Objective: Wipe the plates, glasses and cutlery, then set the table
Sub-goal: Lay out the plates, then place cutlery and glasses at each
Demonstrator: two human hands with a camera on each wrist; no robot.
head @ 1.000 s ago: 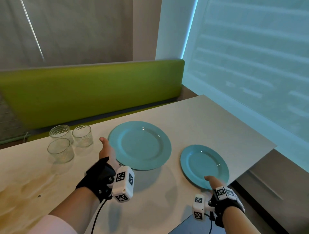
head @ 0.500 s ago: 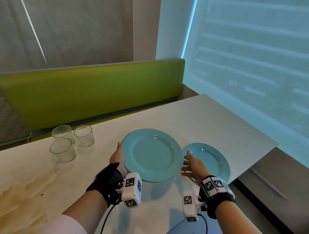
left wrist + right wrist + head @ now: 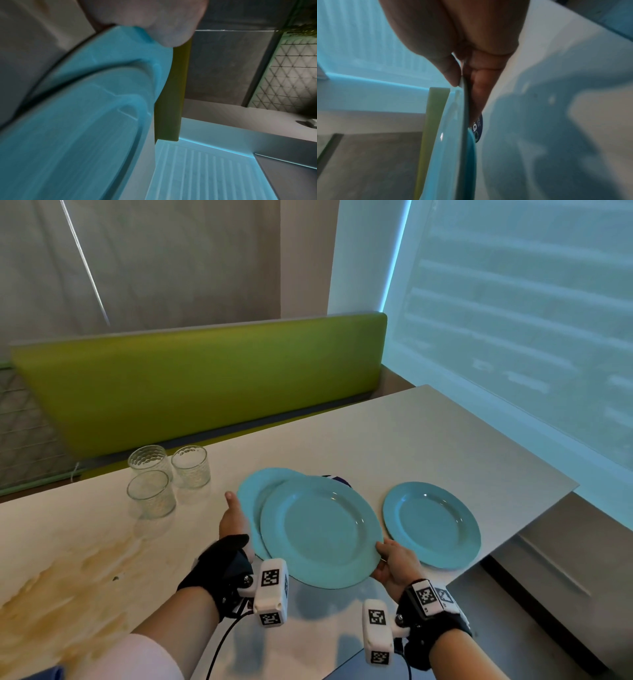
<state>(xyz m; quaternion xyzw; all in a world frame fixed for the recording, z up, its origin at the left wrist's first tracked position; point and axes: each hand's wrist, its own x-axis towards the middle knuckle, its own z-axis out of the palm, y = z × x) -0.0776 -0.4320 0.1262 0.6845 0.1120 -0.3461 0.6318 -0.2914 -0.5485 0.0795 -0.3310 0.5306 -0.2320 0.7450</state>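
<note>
Lifting: upper teal plate (image 3: 320, 530), raised off a lower teal plate (image 3: 253, 501) that shows behind and to its left; both are over the table, mid-front.
Right hand (image 3: 394, 565): pinches the upper plate's near-right rim, thumb on top and fingers (image 3: 477, 86) beneath, as the right wrist view shows.
Left hand (image 3: 234, 517): at the left rim of the pair, thumb pointing forward. The left wrist view shows a fingertip (image 3: 171, 33) over a rim edge, but which plate it presses I cannot tell.
Third plate (image 3: 431, 523): flat on the table to the right, near the table's corner and apart from the held one.
Doing it well: likely the plates are being separated for wiping or placing. Keep the upper plate level, steady the lower one, and clear its rim before moving sideways.
Plates: smooth, glossy, round, with a broad flat rim and a shallow well. A dark blue label (image 3: 478, 127) shows on an underside.
Tumblers (image 3: 168, 477): three clear glasses with a dimpled pattern, grouped at the left.
Table (image 3: 394, 440): pale matte top, with a yellowish stain near the left.
Bench back (image 3: 205, 378): green and padded.
</note>
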